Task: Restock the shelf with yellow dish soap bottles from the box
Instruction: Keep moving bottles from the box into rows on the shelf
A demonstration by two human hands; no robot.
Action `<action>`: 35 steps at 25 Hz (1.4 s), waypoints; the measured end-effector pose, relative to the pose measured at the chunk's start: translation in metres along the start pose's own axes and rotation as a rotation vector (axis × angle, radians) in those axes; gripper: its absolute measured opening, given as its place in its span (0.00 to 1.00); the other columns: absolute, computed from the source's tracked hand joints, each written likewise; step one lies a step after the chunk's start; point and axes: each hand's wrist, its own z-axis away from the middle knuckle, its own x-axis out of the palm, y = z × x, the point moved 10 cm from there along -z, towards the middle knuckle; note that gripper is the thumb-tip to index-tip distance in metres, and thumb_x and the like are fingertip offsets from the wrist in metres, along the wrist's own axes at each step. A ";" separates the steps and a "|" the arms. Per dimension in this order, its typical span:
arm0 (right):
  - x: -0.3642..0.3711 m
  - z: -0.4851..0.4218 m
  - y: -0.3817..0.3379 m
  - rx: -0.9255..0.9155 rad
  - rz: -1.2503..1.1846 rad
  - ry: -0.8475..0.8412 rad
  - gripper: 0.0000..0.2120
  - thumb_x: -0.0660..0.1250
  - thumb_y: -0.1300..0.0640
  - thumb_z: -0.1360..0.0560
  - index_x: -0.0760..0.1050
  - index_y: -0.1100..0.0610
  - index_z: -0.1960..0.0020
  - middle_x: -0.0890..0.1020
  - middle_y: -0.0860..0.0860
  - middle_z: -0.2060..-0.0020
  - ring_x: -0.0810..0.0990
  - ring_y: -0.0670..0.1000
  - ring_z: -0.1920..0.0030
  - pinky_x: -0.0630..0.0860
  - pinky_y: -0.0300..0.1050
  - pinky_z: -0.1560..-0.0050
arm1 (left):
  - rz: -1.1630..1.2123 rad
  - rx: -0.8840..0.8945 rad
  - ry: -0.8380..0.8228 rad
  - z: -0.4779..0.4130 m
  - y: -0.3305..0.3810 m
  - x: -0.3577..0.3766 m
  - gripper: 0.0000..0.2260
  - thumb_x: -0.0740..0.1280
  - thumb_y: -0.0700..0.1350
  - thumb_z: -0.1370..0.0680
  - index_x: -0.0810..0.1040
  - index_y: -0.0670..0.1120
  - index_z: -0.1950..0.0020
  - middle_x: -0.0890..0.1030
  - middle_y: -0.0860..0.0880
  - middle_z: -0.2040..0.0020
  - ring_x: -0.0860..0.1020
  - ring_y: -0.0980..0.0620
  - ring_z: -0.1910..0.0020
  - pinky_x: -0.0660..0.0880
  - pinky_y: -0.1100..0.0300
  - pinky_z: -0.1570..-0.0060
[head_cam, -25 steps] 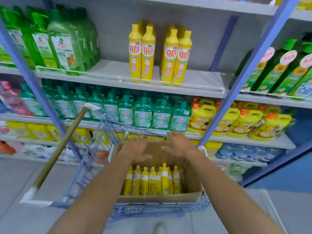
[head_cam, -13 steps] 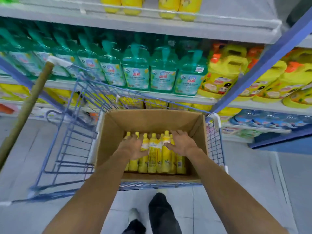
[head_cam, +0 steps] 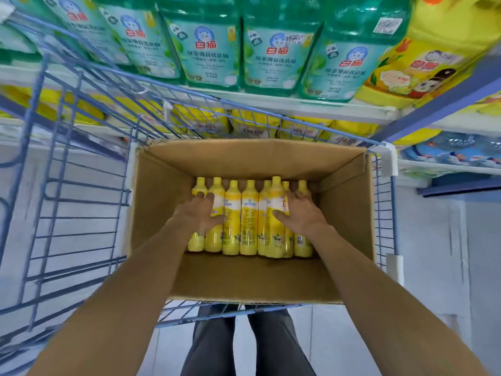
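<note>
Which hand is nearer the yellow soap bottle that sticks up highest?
Right: right hand grips the raised yellow soap bottle; left hand holds bottles at the row's other end.

Both bare forearms are extended forward and downward. The left hand is curled over a yellow bottle; a raised bottle is gripped by the right hand, thumb outstretched.

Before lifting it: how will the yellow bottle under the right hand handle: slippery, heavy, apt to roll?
The yellow bottle under the right hand looks glossy, so possibly slippery. Round and lying atop its neighbours, it may roll. Seemingly full, so probably heavyish.
</note>
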 end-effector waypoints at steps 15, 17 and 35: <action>0.022 -0.083 0.003 -0.002 -0.134 0.208 0.34 0.70 0.44 0.23 0.63 0.61 0.26 0.72 0.59 0.32 0.70 0.61 0.30 0.69 0.53 0.34 | 0.172 0.208 0.134 -0.155 0.040 0.031 0.31 0.71 0.63 0.27 0.72 0.42 0.35 0.72 0.38 0.34 0.72 0.38 0.33 0.71 0.47 0.37; 0.023 -0.091 0.006 0.000 -0.186 0.246 0.35 0.72 0.46 0.25 0.65 0.61 0.26 0.73 0.59 0.32 0.70 0.61 0.31 0.70 0.52 0.34 | 0.232 0.210 0.143 -0.170 0.040 0.038 0.31 0.74 0.62 0.29 0.73 0.41 0.38 0.72 0.38 0.35 0.72 0.38 0.34 0.72 0.48 0.38; 0.048 -0.073 0.019 0.154 -0.594 0.127 0.34 0.81 0.51 0.34 0.72 0.57 0.32 0.81 0.52 0.42 0.79 0.55 0.40 0.75 0.45 0.46 | 0.883 0.138 0.133 -0.129 0.008 0.064 0.31 0.82 0.48 0.35 0.77 0.43 0.36 0.82 0.47 0.43 0.80 0.49 0.44 0.79 0.53 0.48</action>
